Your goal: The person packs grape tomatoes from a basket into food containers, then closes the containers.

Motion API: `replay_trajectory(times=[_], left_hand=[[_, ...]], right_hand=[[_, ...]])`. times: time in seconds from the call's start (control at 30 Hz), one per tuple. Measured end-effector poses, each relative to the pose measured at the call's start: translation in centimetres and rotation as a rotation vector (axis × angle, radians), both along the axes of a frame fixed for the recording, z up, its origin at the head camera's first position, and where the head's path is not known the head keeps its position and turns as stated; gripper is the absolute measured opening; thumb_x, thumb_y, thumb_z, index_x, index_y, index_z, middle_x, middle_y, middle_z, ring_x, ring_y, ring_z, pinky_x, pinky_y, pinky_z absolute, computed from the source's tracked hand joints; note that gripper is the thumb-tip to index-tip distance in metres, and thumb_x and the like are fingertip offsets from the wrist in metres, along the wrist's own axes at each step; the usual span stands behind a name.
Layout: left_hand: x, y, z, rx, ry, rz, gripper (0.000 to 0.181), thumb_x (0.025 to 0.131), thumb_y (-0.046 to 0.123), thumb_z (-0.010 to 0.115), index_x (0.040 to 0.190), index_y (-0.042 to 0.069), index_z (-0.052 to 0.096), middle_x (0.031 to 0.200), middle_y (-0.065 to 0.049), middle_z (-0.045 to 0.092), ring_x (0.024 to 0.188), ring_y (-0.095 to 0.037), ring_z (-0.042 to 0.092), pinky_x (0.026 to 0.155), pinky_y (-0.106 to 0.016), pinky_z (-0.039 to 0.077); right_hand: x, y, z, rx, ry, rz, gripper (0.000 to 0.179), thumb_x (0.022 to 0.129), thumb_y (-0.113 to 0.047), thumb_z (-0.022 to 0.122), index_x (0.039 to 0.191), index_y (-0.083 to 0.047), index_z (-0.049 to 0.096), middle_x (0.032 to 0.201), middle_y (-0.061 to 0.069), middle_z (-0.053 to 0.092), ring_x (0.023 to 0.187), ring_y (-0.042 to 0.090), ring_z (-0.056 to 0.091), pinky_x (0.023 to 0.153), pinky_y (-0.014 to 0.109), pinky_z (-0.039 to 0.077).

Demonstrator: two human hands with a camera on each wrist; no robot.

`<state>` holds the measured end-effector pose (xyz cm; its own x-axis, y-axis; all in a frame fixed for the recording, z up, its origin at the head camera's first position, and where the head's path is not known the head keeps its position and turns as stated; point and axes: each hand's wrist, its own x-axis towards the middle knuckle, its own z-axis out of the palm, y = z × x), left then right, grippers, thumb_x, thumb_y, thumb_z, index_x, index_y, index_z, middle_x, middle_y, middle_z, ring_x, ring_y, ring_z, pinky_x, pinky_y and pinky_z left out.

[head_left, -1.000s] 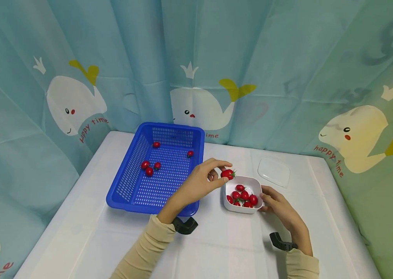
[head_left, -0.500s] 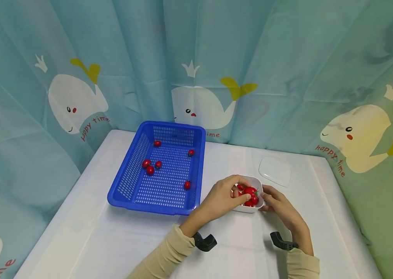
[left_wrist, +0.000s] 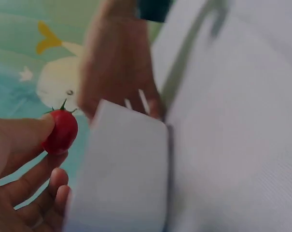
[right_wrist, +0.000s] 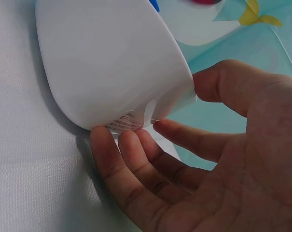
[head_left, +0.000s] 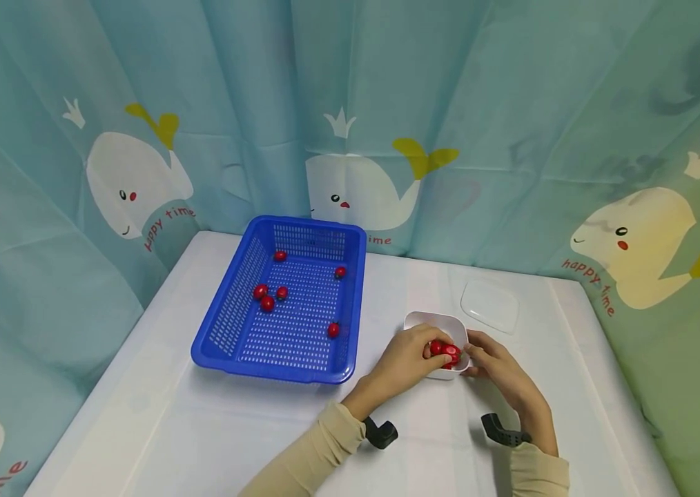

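My left hand (head_left: pixel 409 355) is over the small white box (head_left: pixel 415 319), its fingertips low inside the rim. Between thumb and fingers it pinches a red cherry tomato (left_wrist: pixel 63 133) with a green stalk, seen clearly in the left wrist view. Other tomatoes in the box are mostly hidden by that hand. On the box's right side my right hand (head_left: pixel 499 366) grips the wall. The right wrist view has its thumb up at the rim and its fingertips (right_wrist: pixel 106 145) against the side, near a small printed label (right_wrist: pixel 126 121).
To the left stands a blue perforated basket (head_left: pixel 210 351) with several cherry tomatoes (head_left: pixel 267 304) spread over its floor. A clear lid (head_left: pixel 489 307) lies behind the box on the white tabletop (head_left: pixel 201 428). A whale-print curtain (head_left: pixel 487 90) encloses the table.
My left hand has carried the cherry tomato rightward from the box's left rim and down into the box. The right hand stays in place on the box.
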<state>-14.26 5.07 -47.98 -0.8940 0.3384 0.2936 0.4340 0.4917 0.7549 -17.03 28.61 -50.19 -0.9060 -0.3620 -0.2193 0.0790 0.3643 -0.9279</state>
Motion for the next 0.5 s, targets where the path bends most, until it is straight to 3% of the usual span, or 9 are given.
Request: replay_trajectory(times=[0.1,0.27,0.5], left_hand=[[-0.6,0.3,-0.7,-0.089,0.030,0.004,0.018,0.094,0.023,0.078,0.112,0.019,0.076,0.101,0.007,0.072,0.084,-0.003,0.058,0.075,-0.011,0.043],[-1.3,0.8,-1.0,-0.240,0.072,0.017,0.020,0.094,0.024,0.078,0.113,0.019,0.076,0.108,0.008,0.078,0.102,-0.009,0.067,0.091,-0.019,0.051],[-1.9,1.6,-1.0,-0.365,0.118,0.045,0.014,0.091,0.024,0.081,0.104,0.020,0.078,0.096,0.009,0.079,0.092,-0.008,0.068,0.082,-0.020,0.053]], right_hand=[[0.0,0.0,0.0,-0.006,0.004,0.004,0.052,0.111,-0.025,0.049,0.153,0.004,0.040,0.140,0.025,0.055,0.100,0.007,0.067,0.084,0.027,0.061],[0.0,0.1,-0.1,0.000,0.003,0.005,0.052,0.111,-0.026,0.049,0.153,0.004,0.041,0.138,0.023,0.057,0.100,0.006,0.067,0.083,0.027,0.061],[0.1,0.2,-0.2,-0.024,0.024,0.030,0.053,0.111,-0.026,0.049,0.152,0.006,0.041,0.136,0.021,0.059,0.101,0.005,0.068,0.083,0.029,0.061]])
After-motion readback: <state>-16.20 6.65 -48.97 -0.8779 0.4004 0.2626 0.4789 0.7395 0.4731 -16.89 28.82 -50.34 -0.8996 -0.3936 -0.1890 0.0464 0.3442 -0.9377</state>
